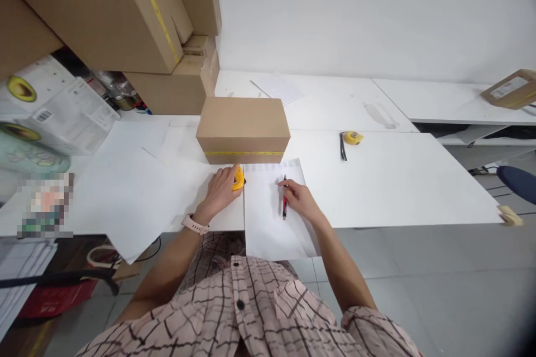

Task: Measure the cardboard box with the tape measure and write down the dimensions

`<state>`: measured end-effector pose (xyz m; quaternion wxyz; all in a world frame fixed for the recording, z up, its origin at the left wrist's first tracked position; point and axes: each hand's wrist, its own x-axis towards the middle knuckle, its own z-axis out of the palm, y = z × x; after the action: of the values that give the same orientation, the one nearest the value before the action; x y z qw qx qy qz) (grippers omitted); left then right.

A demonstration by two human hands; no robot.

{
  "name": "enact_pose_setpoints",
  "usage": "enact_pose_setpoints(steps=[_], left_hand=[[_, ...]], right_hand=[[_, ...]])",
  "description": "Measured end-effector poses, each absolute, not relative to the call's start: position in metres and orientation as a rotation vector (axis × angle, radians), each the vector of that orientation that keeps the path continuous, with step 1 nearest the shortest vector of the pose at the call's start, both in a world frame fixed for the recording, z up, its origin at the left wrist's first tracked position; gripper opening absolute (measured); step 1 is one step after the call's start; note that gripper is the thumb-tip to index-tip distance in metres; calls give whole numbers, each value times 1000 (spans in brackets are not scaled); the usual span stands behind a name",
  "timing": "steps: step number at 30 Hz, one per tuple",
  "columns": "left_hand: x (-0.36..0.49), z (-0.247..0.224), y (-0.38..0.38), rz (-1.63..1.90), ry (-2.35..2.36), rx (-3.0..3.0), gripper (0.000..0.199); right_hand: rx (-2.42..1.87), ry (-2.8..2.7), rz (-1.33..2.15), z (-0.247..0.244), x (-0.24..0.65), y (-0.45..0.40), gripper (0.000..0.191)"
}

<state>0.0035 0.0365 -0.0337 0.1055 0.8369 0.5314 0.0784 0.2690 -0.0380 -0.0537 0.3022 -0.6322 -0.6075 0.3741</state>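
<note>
Measurement seems in hand: left hand (221, 186) closed round tape measure (239, 179), right hand (298, 198) pinching pen (285, 212) over paper (264, 228). Recording calls for pen tip down.

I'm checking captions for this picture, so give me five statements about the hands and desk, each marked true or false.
1. The left hand holds a yellow tape measure. True.
2. The pale wristband is on the right wrist. False: it is on the left wrist.
3. A pen is at the right hand. True.
4. The sheet under that hand lies on top of the box. False: the sheet lies in front of the box.
5. A second tape measure lies right of the box. True.
</note>
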Motion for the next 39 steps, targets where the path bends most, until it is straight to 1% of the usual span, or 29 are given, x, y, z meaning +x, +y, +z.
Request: enact_pose_setpoints(steps=[2,4,7,9,12,14,16,18,21,22,25,27,33,39], left_hand=[[8,-33,35,226,1558,2562,61],[20,-32,29,289,1491,2646,58],[52,-32,16,328,1229,2680,49],[79,-33,8,260,1050,2646,43],[114,-37,3,113,1004,2569,38],[129,-40,4,33,1061,2532,42],[136,-43,6,-7,1110,2511,52],[137,-46,8,-17,1125,2506,57],[134,-48,9,-19,1110,2520,56],[133,-48,9,-21,1109,2523,54],[133,-48,10,-15,1115,2527,52],[133,-47,11,-7,1118,2528,52],[134,-45,11,-19,1123,2526,51],[133,-42,11,-31,1133,2530,50]], right_hand=[[-1404,-1270,1207,-52,286,-36,30],[-1234,-1033,1274,-50,300,-30,34],[-1167,-908,1185,-49,306,-14,42],[-1184,-891,1082,-53,303,1,39],[-1296,-882,956,-62,296,19,42],[-1361,-911,945,-69,293,26,37],[-1390,-972,956,-74,293,29,31],[-1403,-1038,936,-77,293,29,32],[-1425,-1077,850,-80,293,29,40],[-1428,-1077,827,-81,292,30,39],[-1443,-1065,815,-83,291,33,30],[-1459,-1065,809,-84,290,35,28],[-1507,-1068,634,-88,288,40,29],[-1531,-1095,602,-92,288,42,26]])
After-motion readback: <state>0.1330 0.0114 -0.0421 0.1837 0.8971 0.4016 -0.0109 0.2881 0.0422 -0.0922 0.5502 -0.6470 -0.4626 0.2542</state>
